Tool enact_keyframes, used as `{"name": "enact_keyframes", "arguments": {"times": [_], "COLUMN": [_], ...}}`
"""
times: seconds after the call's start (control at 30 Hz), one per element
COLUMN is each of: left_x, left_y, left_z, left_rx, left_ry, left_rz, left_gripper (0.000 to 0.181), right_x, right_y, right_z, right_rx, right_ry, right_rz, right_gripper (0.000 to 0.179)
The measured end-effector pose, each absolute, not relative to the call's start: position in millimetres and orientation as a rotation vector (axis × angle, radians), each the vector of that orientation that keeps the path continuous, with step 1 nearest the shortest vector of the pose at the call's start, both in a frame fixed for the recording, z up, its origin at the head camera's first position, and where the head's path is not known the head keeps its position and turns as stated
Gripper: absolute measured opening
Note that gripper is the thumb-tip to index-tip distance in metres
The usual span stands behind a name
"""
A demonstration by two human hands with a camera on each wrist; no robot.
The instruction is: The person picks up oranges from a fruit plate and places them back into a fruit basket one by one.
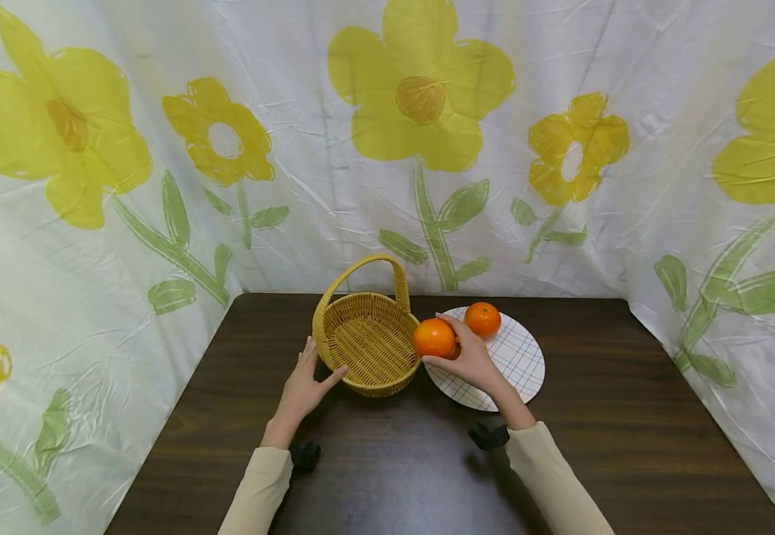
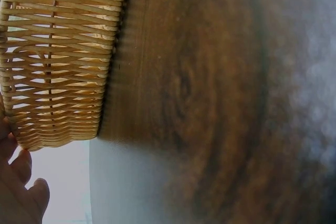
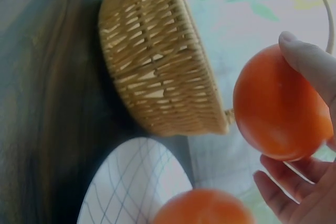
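Note:
My right hand [image 1: 470,360] pinches an orange [image 1: 435,339] between thumb and fingers, just right of the basket's rim and over the plate's left part. In the right wrist view the held orange [image 3: 283,103] is up off the plate, level with the basket's top. A yellow wicker basket [image 1: 370,390] with a tall arched handle stands upright, its woven floor bare. My left hand [image 1: 302,390] lies against the basket's left side, fingers extended and thumb spread along the front. Another orange [image 1: 483,319] rests at the back of a white plate [image 1: 517,364] with grid lines.
The dark wooden table [image 1: 387,475] carries the basket and plate near its back edge. A white curtain [image 1: 293,245] with yellow flowers hangs behind and at both sides. Black wrist bands [image 1: 490,436] sit at both wrists.

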State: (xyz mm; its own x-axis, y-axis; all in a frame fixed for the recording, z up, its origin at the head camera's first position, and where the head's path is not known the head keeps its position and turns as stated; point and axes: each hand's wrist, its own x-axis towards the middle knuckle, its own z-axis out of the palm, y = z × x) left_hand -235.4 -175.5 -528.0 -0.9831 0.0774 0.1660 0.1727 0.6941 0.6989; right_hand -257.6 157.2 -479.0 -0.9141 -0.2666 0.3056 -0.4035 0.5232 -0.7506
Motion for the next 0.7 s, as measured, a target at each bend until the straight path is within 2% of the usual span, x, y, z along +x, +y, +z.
{"name": "enact_keyframes", "arguments": {"times": [0.7], "left_x": [-235], "left_y": [-176], "left_z": [-528], "left_rx": [-0.182], "left_ry": [-2.788], "left_rz": [-1.191], "left_gripper": [0.083], "right_x": [-265], "right_y": [123], "right_z": [-480], "right_rx": [0.704], "right_ry": [-2.627], "right_rz": [1.37], "right_gripper": [0.082]}}
